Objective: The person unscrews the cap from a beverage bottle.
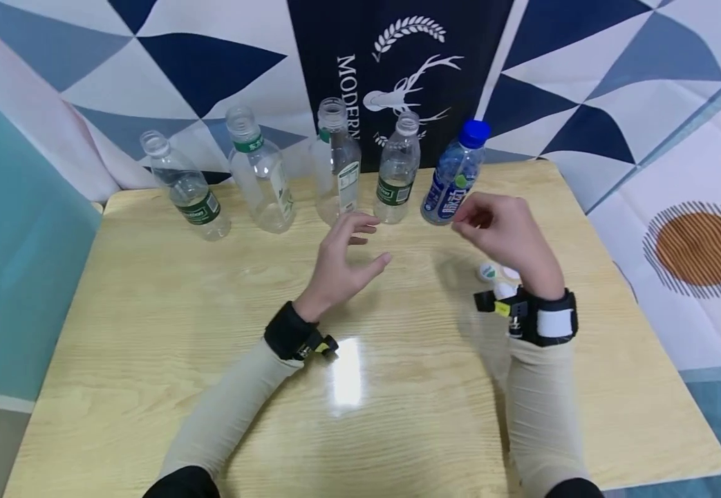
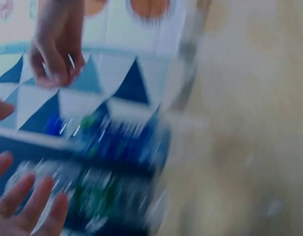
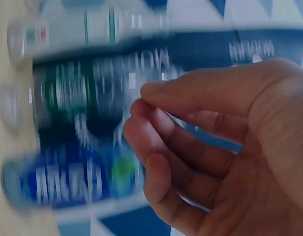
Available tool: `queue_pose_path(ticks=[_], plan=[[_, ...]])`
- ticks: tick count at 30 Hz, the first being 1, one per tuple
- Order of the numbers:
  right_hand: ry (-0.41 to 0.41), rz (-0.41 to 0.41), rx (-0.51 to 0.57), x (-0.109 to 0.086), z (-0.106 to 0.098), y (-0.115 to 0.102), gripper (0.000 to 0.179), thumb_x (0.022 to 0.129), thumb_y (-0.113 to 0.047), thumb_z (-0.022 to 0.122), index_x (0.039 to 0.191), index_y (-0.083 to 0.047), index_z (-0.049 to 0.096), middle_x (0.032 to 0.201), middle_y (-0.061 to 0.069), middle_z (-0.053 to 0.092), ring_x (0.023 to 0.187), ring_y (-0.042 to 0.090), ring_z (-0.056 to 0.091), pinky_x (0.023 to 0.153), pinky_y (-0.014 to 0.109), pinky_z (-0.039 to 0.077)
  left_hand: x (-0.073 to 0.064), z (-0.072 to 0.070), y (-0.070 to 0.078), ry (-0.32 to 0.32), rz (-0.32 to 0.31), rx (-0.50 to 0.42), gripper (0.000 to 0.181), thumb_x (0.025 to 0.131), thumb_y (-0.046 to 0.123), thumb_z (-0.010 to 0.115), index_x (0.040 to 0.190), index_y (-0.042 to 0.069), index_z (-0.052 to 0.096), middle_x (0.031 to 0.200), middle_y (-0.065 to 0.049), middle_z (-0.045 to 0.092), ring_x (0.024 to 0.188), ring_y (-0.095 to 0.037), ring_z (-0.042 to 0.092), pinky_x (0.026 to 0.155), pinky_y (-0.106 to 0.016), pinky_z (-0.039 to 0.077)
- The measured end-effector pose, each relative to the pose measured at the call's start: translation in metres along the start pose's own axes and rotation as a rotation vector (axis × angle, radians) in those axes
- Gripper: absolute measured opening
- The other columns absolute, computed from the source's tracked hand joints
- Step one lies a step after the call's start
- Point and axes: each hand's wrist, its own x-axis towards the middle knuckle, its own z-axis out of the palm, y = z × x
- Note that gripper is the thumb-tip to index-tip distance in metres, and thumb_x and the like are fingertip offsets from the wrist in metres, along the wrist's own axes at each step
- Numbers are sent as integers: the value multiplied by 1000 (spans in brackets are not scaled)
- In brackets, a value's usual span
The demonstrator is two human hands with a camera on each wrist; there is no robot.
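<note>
My left hand (image 1: 343, 266) is held above the table, fingers spread and bent, with nothing in it. It is nearest a small uncapped bottle with a green label (image 1: 393, 192) and a taller uncapped clear bottle (image 1: 328, 173). To the right, my right hand (image 1: 506, 232) hovers beside a blue-labelled bottle (image 1: 444, 190) that wears a blue cap (image 1: 475, 133). In the right wrist view the right fingers (image 3: 156, 140) are loosely curled, the thumb near the index finger, and nothing shows between them. Small white caps (image 1: 487, 270) lie near the right wrist, partly hidden by it.
Another tall uncapped clear bottle (image 1: 263, 183) and a green-labelled uncapped bottle (image 1: 187, 190) stand further left in the row. A patterned cloth (image 1: 198, 69) hangs behind the table's (image 1: 148, 332) back edge. Both wrist views are blurred.
</note>
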Motion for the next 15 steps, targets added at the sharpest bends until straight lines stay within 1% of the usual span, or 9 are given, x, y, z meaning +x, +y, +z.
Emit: queue_pose_path(ticks=[1,3,5,7,8,9,10,12,15], plan=[[16,37,-12,0,-6,7,5,84,-13,66,86,-9,68,78,1,63,68,13,55,60,26,44,2,8,-1,-14,-28,-16,53,74,0,73,119,-13,49,119,-23,51,105,-36,53,84,-39,47],[49,112,-35,-4,-18,20,7,86,-14,65,88,-8,67,80,3,63,69,15,55,60,27,42,7,30,-12,-50,-55,-33,62,76,6,74,127,-11,45,127,-21,47,112,-33,50,88,-35,45],[84,168,-50,-10,-29,28,11,86,-17,65,90,-7,67,81,5,64,69,16,55,60,27,41,17,52,-24,-103,-82,23,71,78,16,75,136,-5,39,134,-15,43,117,-25,46,91,-29,42],[121,193,-49,-16,-37,33,14,86,-19,66,91,-6,67,82,7,64,68,16,56,59,27,41,30,73,-37,-146,-109,99,81,79,27,74,143,2,32,142,-9,36,125,-16,39,97,-24,35],[135,202,-40,-19,-40,34,15,86,-20,66,91,-6,68,82,7,65,67,16,56,59,27,41,37,84,-44,-155,-110,134,85,79,31,73,147,5,27,145,-8,31,128,-13,34,99,-22,31],[148,206,-31,-21,-43,35,16,86,-21,67,92,-5,68,82,7,65,66,15,57,58,26,41,45,93,-47,-159,-125,177,89,79,34,72,149,8,23,148,-6,27,131,-10,29,102,-21,27],[158,202,-21,-23,-45,35,16,86,-20,67,91,-5,68,81,8,65,65,15,57,58,25,41,52,101,-51,-152,-141,214,92,79,36,71,151,10,19,150,-5,23,133,-9,25,103,-21,24],[176,198,-5,-26,-48,36,16,86,-19,67,91,-4,68,81,8,65,64,13,57,57,24,41,66,117,-56,-117,-187,268,99,79,41,70,153,13,10,154,-4,13,136,-7,15,105,-21,16],[197,204,8,-30,-51,37,15,86,-19,68,91,-4,68,81,8,65,64,12,57,56,22,41,86,137,-60,-50,-254,346,108,77,49,69,154,16,0,156,-5,1,139,-10,7,106,-24,15]])
